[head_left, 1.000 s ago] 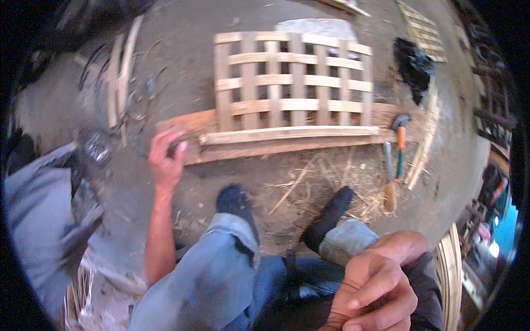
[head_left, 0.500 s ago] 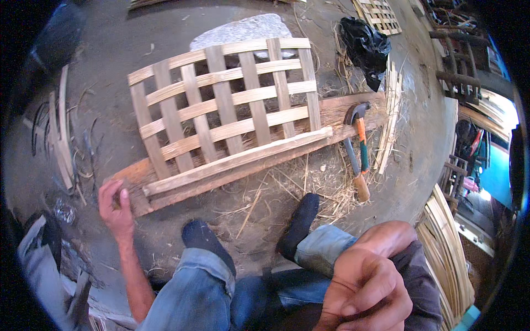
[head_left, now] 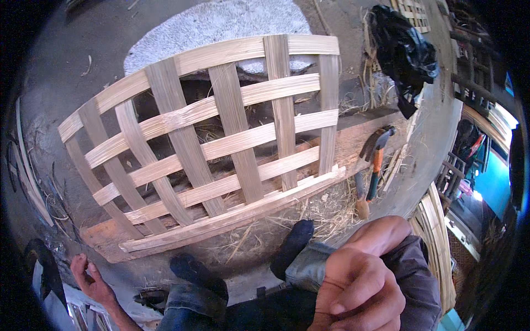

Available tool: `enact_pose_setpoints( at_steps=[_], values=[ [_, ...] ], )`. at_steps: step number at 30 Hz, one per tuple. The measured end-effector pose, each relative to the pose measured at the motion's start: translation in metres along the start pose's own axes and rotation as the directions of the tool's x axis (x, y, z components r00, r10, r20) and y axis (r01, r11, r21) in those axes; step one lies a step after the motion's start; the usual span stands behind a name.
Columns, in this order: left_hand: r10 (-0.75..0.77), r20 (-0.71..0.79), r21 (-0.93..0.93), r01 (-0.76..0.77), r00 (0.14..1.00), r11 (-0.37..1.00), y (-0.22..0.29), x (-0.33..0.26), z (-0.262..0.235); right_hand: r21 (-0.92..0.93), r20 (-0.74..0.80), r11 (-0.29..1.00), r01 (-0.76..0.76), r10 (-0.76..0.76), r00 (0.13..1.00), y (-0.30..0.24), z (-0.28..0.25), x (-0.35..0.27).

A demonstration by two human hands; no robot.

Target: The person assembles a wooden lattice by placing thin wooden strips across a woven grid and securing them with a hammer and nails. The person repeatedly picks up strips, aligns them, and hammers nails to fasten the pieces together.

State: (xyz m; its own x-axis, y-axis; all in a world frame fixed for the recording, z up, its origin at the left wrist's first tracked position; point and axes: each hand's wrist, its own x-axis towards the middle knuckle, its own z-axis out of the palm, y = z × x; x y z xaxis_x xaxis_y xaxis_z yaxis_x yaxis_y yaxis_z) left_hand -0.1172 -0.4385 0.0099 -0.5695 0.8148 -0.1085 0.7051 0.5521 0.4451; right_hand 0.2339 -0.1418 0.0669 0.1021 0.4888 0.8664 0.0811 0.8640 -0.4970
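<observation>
A lattice panel (head_left: 190,135) of flat, pale and greyish strips woven over and under leans up from the floor. Its lower edge meets a long pale batten (head_left: 237,218) lying along a reddish-brown plank (head_left: 367,135). My left hand (head_left: 94,282) is beyond the plank's left end, fingers loosely bent and apart, with nothing in it. Over my right leg, my right hand (head_left: 361,284) is curled closed; whatever its fingers may hold is hidden. A hammer (head_left: 375,160) with an orange and green handle lies at the plank's right end, beside a wooden-handled tool (head_left: 360,201).
Behind the panel lies a pale, rough stone slab (head_left: 221,27). A black plastic bag (head_left: 406,55) sits at the far right. Long strips (head_left: 436,248) are stacked at the right, and more lie at the left (head_left: 30,176). Shavings litter the floor around my feet (head_left: 292,245).
The view has come closer to the panel, which now looks larger. My left hand has drawn back from the plank's left end. My right hand stays curled over my leg.
</observation>
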Motion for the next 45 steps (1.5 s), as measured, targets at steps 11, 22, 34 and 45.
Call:
enact_pose_setpoints(
  at_steps=[11, 22, 34, 45],
  values=[
    [0.114, -0.015, -0.054, -0.114, 0.993, 0.992, 0.068, 0.032, 0.021, 0.075, 0.486, 0.783, -0.617, 0.512, 0.708, -0.046, -0.010, 0.008],
    [0.068, -0.138, -0.144, -0.088, 0.988, 0.986, 0.049, -0.008, 0.010, -0.171, 0.507, 0.670, -0.722, 0.688, 0.518, -0.134, 0.017, 0.040],
    [0.046, -0.233, -0.336, -0.125, 0.971, 0.934, 0.039, 0.009, 0.020, 0.217, 0.691, 0.741, -0.636, 0.344, 0.636, -0.140, 0.043, 0.017],
    [0.188, 0.102, 0.081, -0.196, 0.977, 0.977, 0.044, 0.114, 0.033, 0.226, 0.879, 0.383, -0.896, 0.316, 0.357, -0.082, 0.053, -0.075]
  ],
)
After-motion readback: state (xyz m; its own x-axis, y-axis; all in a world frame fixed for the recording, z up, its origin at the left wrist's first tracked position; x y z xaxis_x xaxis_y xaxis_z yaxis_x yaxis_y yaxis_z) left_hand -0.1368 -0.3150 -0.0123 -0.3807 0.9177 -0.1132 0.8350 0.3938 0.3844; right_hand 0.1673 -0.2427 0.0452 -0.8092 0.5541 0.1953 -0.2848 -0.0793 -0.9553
